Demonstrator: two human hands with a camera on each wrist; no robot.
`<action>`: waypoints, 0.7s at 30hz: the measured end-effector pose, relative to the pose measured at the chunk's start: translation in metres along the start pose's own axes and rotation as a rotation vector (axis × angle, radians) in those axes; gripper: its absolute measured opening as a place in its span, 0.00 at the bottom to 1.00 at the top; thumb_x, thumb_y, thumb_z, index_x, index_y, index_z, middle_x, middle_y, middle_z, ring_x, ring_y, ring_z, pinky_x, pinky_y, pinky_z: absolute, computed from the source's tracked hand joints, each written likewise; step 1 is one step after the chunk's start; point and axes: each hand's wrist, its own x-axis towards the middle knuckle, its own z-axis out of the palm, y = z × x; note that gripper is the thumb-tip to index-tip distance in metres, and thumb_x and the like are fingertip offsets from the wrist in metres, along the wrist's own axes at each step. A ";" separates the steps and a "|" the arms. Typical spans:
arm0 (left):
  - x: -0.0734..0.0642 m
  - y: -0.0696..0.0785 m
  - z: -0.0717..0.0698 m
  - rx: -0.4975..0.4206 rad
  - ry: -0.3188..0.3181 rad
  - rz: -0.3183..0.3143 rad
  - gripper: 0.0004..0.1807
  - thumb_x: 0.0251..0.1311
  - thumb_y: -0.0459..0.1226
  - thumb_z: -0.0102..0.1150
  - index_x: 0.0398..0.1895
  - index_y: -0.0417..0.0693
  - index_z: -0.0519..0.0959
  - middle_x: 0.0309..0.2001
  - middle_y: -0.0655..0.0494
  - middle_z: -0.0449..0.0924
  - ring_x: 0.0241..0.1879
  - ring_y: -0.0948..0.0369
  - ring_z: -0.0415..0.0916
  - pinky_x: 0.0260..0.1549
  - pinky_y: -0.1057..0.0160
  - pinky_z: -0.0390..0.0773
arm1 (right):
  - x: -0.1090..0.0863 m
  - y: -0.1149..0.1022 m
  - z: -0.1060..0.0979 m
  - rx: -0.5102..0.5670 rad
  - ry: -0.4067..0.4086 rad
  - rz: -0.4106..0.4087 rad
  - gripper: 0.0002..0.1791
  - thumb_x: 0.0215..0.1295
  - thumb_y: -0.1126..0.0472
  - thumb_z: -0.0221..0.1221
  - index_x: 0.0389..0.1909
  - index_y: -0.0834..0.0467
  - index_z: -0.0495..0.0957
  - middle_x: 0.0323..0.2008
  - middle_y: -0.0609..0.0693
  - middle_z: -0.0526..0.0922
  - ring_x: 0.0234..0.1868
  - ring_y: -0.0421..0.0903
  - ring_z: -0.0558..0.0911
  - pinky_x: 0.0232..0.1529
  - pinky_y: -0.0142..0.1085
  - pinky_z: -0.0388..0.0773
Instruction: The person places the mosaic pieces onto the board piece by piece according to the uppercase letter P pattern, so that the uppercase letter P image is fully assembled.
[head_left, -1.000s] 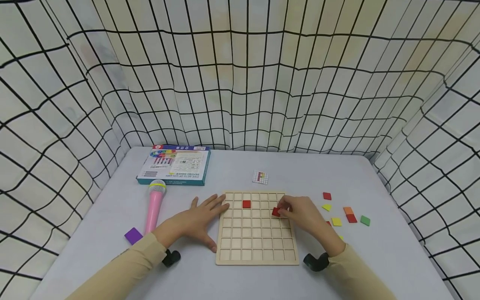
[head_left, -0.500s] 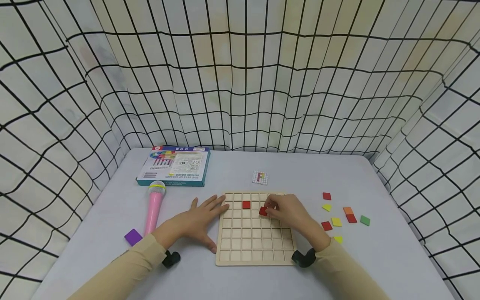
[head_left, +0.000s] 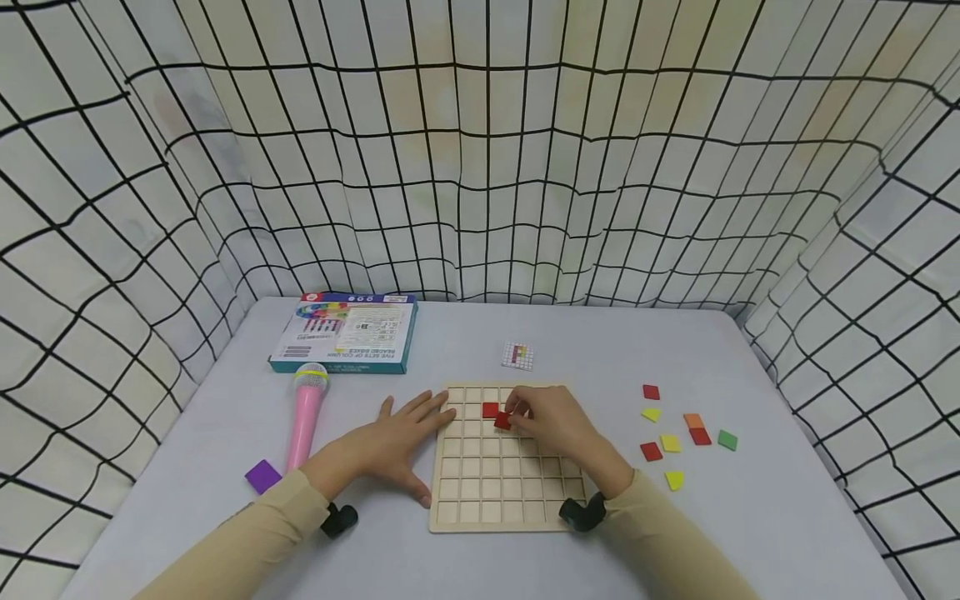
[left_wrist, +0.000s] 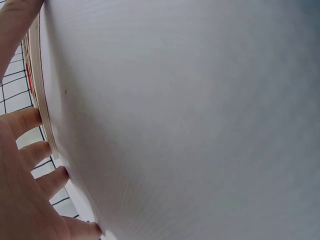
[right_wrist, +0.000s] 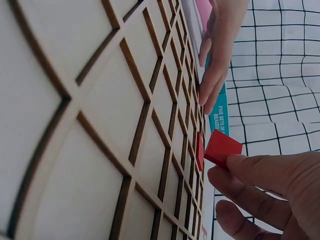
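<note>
A wooden grid board (head_left: 491, 490) lies on the table, with one red square tile (head_left: 490, 409) set in a cell near its far edge. Over the board, just to the near right of that tile, my right hand (head_left: 553, 421) pinches a second red tile (right_wrist: 222, 148) between thumb and finger. In the right wrist view this tile is tilted and held off the grid. My left hand (head_left: 392, 446) is spread along the board's left edge, fingertips on the rim and thumb by the near left side; the left wrist view shows straight fingers (left_wrist: 32, 152) touching it.
Several loose tiles lie to the right, among them a green tile (head_left: 727, 440), an orange tile (head_left: 693, 421) and a yellow tile (head_left: 670, 443). A small patterned card (head_left: 518, 356) lies beyond the board. Leftward are a pink microphone (head_left: 303, 425), a purple tile (head_left: 263, 477) and a flat box (head_left: 345, 333).
My right hand has carried the pinched red tile leftward across the board, from its right side to beside the red tile in the grid. The left hand has stayed in place.
</note>
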 end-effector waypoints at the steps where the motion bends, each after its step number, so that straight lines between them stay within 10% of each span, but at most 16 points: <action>1: 0.000 0.000 0.000 -0.003 -0.001 -0.001 0.72 0.32 0.72 0.77 0.82 0.55 0.57 0.85 0.49 0.43 0.83 0.43 0.39 0.67 0.18 0.42 | 0.001 -0.001 0.001 0.004 -0.002 -0.002 0.04 0.66 0.57 0.69 0.40 0.47 0.84 0.32 0.40 0.88 0.32 0.36 0.81 0.36 0.34 0.77; 21: -0.001 -0.002 0.001 -0.006 0.005 0.017 0.72 0.33 0.72 0.77 0.82 0.54 0.57 0.85 0.49 0.42 0.83 0.42 0.39 0.66 0.17 0.42 | 0.016 -0.007 0.012 0.022 -0.077 -0.064 0.02 0.67 0.58 0.68 0.35 0.47 0.84 0.29 0.39 0.84 0.30 0.37 0.78 0.33 0.34 0.75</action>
